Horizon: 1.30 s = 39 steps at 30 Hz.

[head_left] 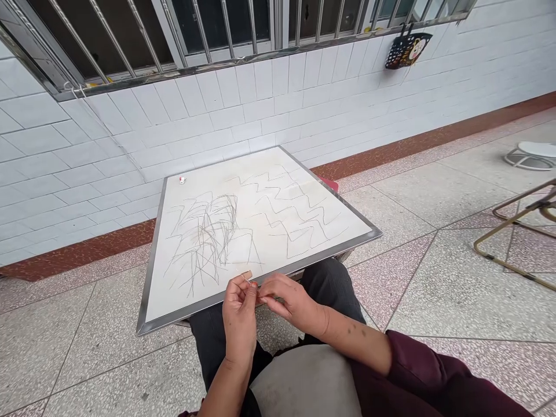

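My left hand (pixel 240 301) is closed in a pinch just over the front edge of the white table. A thin pale wire-like strand (pixel 245 279) shows between its thumb and forefinger. A tan strip (pixel 247 274) is by the left fingertips; whether it is tape on a finger or a loose piece is unclear. Right beside it, my right hand (pixel 292 298) has its fingers drawn together, and what they grip is hidden. On the tabletop lie many thin, dark, bent wires (pixel 217 226), tangled at left. More zigzag wires (pixel 299 211) lie spread out at right.
The metal-edged table (pixel 264 159) stands against a white tiled wall (pixel 195 121) below barred windows. A small white-and-red object (pixel 182 180) sits at its far left corner. To the right are a folding metal frame (pixel 499 258) and a stool (pixel 534 152). A dotted bag (pixel 402 51) hangs above.
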Available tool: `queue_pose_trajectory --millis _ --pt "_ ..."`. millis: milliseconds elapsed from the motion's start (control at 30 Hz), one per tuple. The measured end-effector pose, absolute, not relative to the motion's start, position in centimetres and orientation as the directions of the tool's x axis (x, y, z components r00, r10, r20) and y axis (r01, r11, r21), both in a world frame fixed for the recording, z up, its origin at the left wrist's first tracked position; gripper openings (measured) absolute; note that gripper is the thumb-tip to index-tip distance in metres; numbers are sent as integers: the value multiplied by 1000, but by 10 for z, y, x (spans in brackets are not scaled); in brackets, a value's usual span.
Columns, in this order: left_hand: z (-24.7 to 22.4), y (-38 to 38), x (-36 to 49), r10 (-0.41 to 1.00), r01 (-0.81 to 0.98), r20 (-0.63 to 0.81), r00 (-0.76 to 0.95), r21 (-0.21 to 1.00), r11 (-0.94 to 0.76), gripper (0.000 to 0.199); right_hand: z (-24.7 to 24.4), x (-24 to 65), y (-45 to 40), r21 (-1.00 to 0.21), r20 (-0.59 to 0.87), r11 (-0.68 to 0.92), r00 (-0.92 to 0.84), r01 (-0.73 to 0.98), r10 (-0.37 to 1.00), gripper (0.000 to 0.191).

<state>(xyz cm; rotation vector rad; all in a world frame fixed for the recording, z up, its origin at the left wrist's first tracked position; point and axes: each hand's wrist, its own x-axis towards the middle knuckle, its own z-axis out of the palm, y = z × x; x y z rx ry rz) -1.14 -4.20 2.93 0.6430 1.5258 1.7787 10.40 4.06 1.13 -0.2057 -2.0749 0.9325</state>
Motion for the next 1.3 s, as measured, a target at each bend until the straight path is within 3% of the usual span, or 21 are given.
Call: queue_pose_trajectory --millis 133,233,333,533,933,1300 --pt "35 -45 -11 811 -157 -54 -582 986 -47 44 9 103 41 -924 377 321 -643 -210 666 4" --pt "39 -48 -12 819 -114 -55 -571 993 -13 48 10 102 41 -959 255 91 -679 -269 688 8" --pt "42 -49 -13 819 -99 -68 -570 995 14 50 14 101 43 -960 202 -1 -698 -279 687 13" --pt "41 -50 -15 837 -58 -39 -546 998 8 56 9 100 47 -956 83 -156 -740 -248 667 22" --pt "36 -47 -10 842 -76 -60 -536 997 23 61 8 94 43 -866 28 -337 -709 -369 705 27" --pt "41 -47 -9 839 -111 -65 -540 994 6 59 8 97 45 -846 33 -350 -695 -402 718 25"
